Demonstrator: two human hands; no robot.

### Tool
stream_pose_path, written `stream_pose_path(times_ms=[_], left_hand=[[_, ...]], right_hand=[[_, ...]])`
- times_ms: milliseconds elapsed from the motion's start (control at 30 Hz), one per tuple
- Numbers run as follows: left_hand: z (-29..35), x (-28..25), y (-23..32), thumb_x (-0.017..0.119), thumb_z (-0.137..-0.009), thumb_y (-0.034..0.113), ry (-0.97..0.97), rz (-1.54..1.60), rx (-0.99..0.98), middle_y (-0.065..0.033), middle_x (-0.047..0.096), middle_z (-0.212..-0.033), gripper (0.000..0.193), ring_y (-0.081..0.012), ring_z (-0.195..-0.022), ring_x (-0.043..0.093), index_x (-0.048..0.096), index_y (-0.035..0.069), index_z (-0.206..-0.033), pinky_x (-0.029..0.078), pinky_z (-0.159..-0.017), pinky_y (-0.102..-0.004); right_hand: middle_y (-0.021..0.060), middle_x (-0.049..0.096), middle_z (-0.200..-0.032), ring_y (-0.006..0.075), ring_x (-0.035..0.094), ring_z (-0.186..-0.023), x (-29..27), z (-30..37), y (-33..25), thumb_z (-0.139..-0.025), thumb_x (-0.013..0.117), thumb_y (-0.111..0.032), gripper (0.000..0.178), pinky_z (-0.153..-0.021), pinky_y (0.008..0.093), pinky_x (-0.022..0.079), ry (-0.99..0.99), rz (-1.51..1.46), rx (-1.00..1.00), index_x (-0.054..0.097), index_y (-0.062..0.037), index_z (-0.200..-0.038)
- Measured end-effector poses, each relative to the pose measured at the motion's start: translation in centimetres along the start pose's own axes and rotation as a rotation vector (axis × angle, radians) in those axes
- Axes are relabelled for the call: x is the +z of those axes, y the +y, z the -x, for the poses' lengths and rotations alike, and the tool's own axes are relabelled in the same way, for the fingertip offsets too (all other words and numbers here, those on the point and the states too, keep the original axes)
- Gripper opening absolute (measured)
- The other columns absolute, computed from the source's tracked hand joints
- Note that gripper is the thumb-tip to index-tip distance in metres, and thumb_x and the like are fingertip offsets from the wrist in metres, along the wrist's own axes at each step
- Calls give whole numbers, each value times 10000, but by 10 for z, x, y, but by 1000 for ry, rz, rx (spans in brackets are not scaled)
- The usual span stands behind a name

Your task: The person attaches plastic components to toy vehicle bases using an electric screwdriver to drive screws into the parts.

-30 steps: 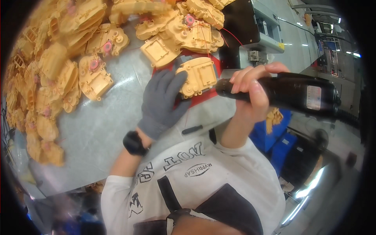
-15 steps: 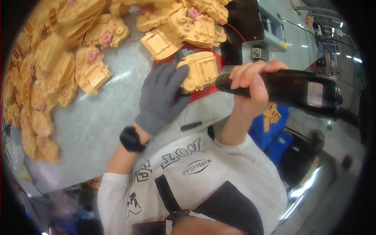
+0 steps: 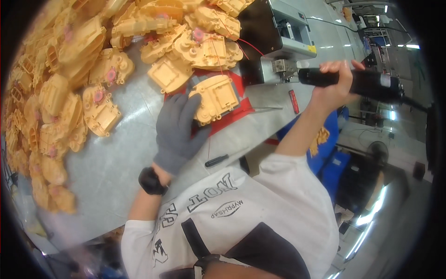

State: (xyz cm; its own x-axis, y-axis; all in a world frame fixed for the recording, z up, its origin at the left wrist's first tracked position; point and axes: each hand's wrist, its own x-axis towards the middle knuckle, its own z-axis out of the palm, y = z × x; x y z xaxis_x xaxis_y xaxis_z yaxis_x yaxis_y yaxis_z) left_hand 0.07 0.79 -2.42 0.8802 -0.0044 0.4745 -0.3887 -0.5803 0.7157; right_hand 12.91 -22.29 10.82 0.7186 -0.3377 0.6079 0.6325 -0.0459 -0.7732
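Note:
A yellow plastic housing [image 3: 214,98] lies on a red fixture [image 3: 245,108] at the table's edge. My left hand [image 3: 179,132], in a grey glove, grips it from the left, fingertips on its side and thumb below. In my bare right hand [image 3: 341,81] is a black electric screwdriver [image 3: 378,87], held level with its fingers wrapped round the body. Its front end points left at the small metal block [image 3: 283,66] of a screw-feeder-like machine [image 3: 290,30]; whether the bit touches the block I cannot tell.
Many yellow housings [image 3: 60,100] are heaped along the left and far side, some with pink round parts and red wires. A small black-handled screwdriver [image 3: 217,160] lies near my body. Right of the fixture is a red-handled tool [image 3: 293,101]. Blue bins [image 3: 332,169] stand below the table's right edge.
My right hand has carried the electric screwdriver away from the housing, to the right and farther off, toward the metal block. My left hand stays on the housing. The whole view has shifted.

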Motion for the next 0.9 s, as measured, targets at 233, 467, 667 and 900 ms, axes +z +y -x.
stream_pose_path(times_ms=[233, 467, 667, 900], left_hand=[[4, -2, 0, 712, -589, 114, -73, 17, 3, -191, 518, -1108, 674, -389, -1039, 499, 449, 8, -1201, 411, -899, -447], [4, -5, 1, 694, -609, 135, -83, 15, -28, -175, 502, -1082, 621, -385, -1003, 480, 479, 52, -1185, 412, -868, -443], [7, -4, -4, 708, -620, 193, -91, 11, -46, -159, 485, -1135, 663, -378, -1058, 455, 455, 75, -1222, 385, -917, -445], [6, -7, -3, 685, -612, 175, -79, 21, -8, -174, 509, -1113, 665, -383, -1044, 485, 449, 47, -1220, 409, -899, -443]], right_hand=[[71, 463, -579, 179, 475, -488, -2, 11, 16, -744, 541, 9, 310, -538, 327, 438, 62, 122, 60, 427, -28, -1029], [64, 456, -587, 155, 463, -478, -5, 60, -26, -771, 528, -71, 397, -523, 318, 431, -191, -219, 232, 372, -23, -1133], [93, 520, -661, 206, 529, -556, 43, 105, -54, -747, 584, -13, 626, -545, 360, 467, -700, -501, 90, 226, -43, -1260], [81, 505, -644, 199, 514, -541, 66, 122, -52, -736, 577, -4, 552, -536, 332, 464, -615, -380, 116, 269, -48, -1192]])
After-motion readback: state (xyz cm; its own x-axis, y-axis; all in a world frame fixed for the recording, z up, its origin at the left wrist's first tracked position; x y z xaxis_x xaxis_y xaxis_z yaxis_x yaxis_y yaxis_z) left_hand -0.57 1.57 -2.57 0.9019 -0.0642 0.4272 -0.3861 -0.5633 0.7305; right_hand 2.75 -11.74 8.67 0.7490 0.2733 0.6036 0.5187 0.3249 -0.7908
